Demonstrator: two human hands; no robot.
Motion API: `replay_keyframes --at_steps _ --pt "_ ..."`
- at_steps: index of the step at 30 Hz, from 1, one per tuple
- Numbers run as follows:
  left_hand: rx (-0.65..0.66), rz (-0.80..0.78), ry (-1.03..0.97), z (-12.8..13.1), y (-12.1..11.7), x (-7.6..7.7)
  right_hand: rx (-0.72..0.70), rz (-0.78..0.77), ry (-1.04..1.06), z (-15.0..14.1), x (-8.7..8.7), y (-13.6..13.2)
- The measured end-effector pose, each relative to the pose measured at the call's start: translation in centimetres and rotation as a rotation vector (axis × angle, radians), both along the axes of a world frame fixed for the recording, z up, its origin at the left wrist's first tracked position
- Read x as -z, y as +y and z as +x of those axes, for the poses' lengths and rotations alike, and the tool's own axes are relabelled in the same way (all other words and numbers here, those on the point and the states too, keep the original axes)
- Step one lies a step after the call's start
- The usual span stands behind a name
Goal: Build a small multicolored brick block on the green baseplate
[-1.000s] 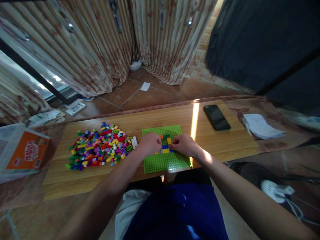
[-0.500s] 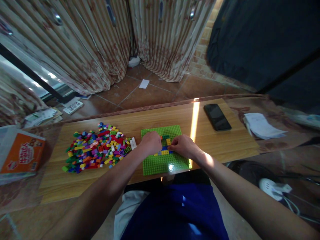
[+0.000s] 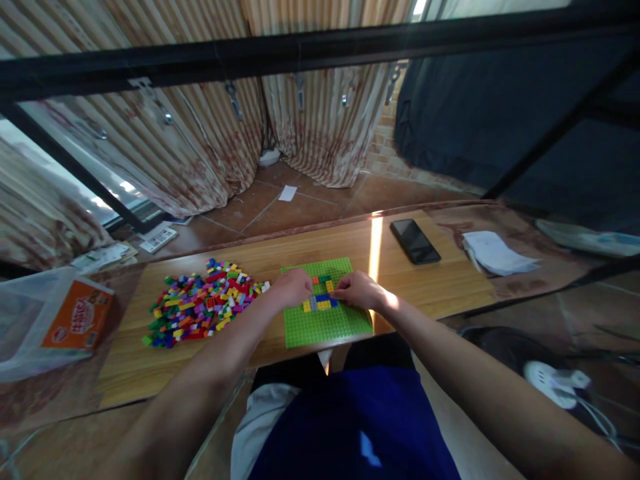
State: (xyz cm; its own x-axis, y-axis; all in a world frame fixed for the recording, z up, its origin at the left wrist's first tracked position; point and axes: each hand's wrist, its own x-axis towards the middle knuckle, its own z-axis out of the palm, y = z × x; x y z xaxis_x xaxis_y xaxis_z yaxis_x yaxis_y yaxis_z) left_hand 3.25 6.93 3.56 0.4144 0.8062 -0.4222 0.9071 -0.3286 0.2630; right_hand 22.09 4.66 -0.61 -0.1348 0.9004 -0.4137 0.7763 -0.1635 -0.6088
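Note:
A green studded baseplate lies on the wooden table top in front of me. Yellow, blue, grey, orange and green toy building bricks are fixed in an open outline on its middle. My left hand is curled closed over the plate's left part, fingertips by the outline's left side; what it holds, if anything, is hidden. At the outline's right side is my right hand, thumb and fingers pinched together against the yellow and blue bricks. Whether a loose brick is in that pinch is too small to make out.
A heap of mixed loose bricks covers the table's left part. Left of it stands a clear plastic box with an orange label. A black phone lies at the back right, papers farther right. A power strip sits low right.
The camera view has tilted up, bringing a dark frame bar into sight. My left hand has drawn slightly left off the outline, uncovering more bricks. My right hand stays by its right side.

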Motion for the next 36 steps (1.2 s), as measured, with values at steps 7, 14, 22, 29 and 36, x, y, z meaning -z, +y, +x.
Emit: replay_keyframes --at_steps 7,14,22,29,36 --pt "0.027 0.009 -0.005 0.2 -0.2 0.1 -0.002 0.017 -0.016 -0.1 -0.1 -0.1" --pt "0.032 0.012 0.045 0.9 0.3 0.1 -0.008 -0.003 -0.045 -0.2 -0.5 0.1" --pt "-0.018 0.052 0.110 1.8 -0.3 0.9 -0.034 -0.003 -0.077 -0.3 -0.7 0.3" --pt "-0.003 0.111 0.046 0.9 -1.6 1.3 -0.025 0.024 -0.083 -0.3 -0.5 0.1" --pt "0.053 0.052 -0.053 -0.4 -1.7 1.1 -0.040 0.046 -0.076 -0.1 -0.4 0.0"
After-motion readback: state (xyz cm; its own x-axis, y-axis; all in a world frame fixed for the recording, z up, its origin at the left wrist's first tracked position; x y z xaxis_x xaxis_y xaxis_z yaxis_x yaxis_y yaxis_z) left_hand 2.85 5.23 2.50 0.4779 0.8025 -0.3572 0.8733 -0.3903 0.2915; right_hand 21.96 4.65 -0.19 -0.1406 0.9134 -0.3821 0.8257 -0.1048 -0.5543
